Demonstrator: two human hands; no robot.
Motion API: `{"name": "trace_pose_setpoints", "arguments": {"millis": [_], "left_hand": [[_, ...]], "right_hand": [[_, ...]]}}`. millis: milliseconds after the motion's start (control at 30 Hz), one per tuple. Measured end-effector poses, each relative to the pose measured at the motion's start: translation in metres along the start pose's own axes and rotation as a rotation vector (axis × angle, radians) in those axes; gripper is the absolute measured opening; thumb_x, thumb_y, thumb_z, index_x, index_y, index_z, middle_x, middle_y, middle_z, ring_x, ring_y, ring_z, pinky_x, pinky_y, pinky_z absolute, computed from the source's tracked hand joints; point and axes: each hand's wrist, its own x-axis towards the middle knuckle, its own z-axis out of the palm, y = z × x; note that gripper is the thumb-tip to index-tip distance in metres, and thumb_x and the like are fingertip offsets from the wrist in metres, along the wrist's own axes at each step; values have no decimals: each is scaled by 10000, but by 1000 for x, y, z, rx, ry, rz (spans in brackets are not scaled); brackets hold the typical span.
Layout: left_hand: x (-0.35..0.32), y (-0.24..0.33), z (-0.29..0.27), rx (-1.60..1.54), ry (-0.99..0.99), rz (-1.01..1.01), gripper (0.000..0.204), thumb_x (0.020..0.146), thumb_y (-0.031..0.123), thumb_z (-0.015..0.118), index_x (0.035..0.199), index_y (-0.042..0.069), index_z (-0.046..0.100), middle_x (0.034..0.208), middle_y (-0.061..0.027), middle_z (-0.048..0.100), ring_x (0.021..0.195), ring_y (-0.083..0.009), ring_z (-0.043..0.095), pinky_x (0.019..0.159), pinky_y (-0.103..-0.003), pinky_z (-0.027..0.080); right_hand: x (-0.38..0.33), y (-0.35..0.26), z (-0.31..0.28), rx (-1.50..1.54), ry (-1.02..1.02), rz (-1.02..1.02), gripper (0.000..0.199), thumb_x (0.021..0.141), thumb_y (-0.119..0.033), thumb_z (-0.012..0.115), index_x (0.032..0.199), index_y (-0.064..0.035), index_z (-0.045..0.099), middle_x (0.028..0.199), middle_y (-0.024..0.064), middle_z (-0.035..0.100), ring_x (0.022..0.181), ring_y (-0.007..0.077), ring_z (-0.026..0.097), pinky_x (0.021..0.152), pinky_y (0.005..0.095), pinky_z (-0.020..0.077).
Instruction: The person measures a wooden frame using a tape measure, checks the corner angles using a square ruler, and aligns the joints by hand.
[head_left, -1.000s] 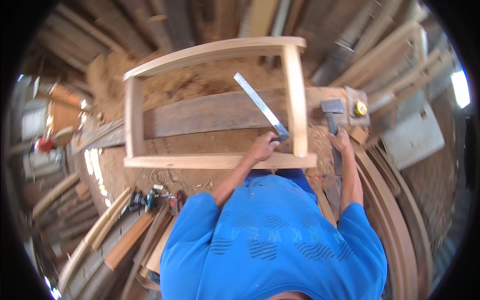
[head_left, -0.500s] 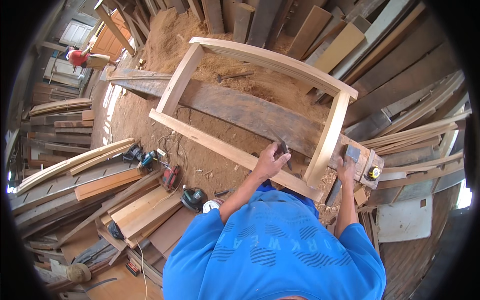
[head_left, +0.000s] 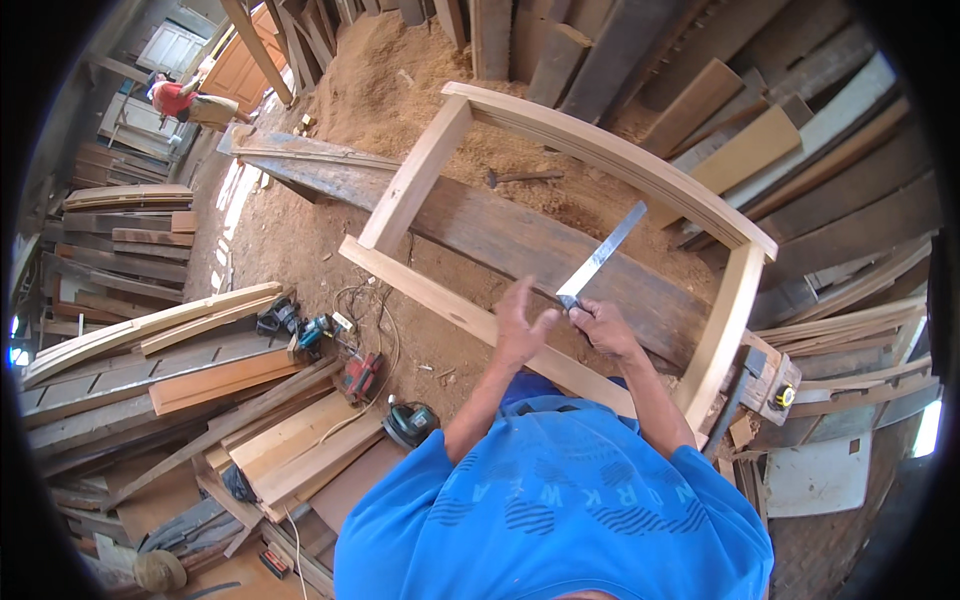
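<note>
A shiny, straight flat-bladed tool with a dark handle is gripped in my right hand, its blade slanting up and away to the right. My left hand is beside the handle, fingers apart, with nothing visible in it. Both hands are over the near rail of a pale wooden frame, which has a curved far rail and two short end pieces. Beneath it, a thick dark plank runs across from far left to near right.
A hammer lies on the sawdust beyond the plank. A yellow tape measure sits at the plank's right end. Power tools and cords lie to the left, near stacked boards. Lumber leans at the back; a person in red stands far left.
My right hand has left the grey-headed tool at the right and moved inward to hold the bladed tool. My left hand has let go of the dark tool it held and spread its fingers.
</note>
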Motion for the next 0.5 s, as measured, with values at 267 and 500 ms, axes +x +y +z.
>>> {"name": "trace_pose_setpoints", "arguments": {"millis": [267, 500], "left_hand": [[94, -197, -191, 414, 498, -650, 793, 899, 399, 668, 1427, -95, 341, 1358, -306, 501, 1279, -439, 481, 1088, -483, 365], [123, -296, -214, -245, 531, -852, 998, 911, 457, 638, 1506, -129, 91, 1443, -379, 384, 1294, -470, 476, 1090, -449, 381]], "right_hand": [[192, -12, 123, -450, -75, -81, 246, 843, -219, 651, 935, 9, 664, 772, 161, 630, 738, 277, 605, 694, 426, 467], [298, -39, 255, -489, -186, -177, 301, 803, -239, 652, 992, -13, 715, 935, 257, 686, 882, 393, 684, 795, 475, 510]]}}
